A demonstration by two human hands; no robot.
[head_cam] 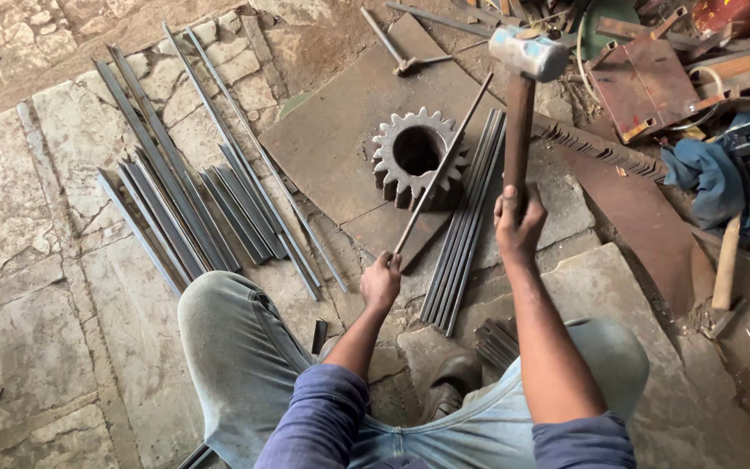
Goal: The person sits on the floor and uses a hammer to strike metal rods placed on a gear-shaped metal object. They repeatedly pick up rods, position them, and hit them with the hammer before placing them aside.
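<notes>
My left hand (381,280) grips the near end of a thin steel rod (444,163) that slants up and right, lying across a large toothed gear (414,156). The gear sits on a rusty steel plate (332,130) on the floor. My right hand (518,221) is closed around the wooden handle of a hammer (523,95), whose metal head is raised above the gear's right side. A bundle of straight rods (466,217) lies on the ground between my hands.
Several angle-iron strips (193,200) lie fanned out on the stone floor to the left. A blue cloth (709,178), rusty sheet metal (644,78), a wooden handle (726,265) and scrap crowd the right. My knees frame the lower view.
</notes>
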